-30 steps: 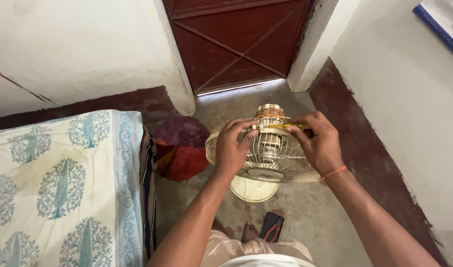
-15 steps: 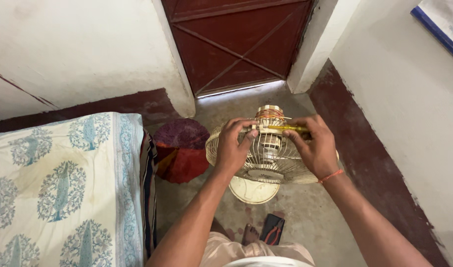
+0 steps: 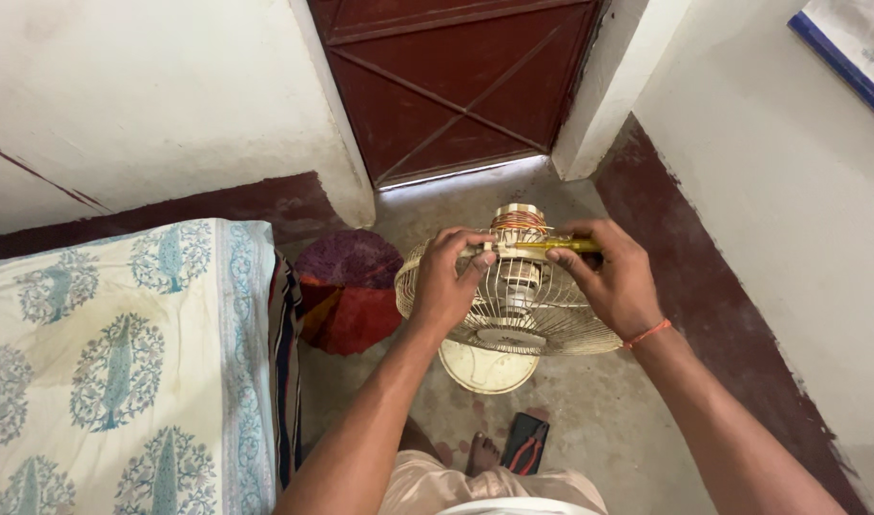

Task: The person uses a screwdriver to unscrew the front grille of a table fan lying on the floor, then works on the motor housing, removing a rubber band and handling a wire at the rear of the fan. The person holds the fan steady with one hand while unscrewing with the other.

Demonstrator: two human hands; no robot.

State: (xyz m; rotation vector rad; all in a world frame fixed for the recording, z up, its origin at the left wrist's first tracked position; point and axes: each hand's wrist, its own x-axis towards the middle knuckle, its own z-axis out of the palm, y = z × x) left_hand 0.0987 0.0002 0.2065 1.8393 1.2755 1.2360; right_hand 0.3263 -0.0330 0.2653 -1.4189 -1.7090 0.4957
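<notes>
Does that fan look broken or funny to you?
Yes. The table fan has its motor's copper windings bare on top, with no cover. The left hand steadies the wire cage while the right hand holds a yellow screwdriver against it.

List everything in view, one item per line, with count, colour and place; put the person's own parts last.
table fan: one, cream wire guard and round base, on the floor at centre
screwdriver: one, yellow, lying across the fan's motor
pliers: one, red-handled, on the floor below the fan
round cushion: one, red and purple, left of the fan
bed sheet: one, white with blue print, lower left
door: one, dark red, top centre
left hand: gripping the guard
right hand: holding the screwdriver
</notes>
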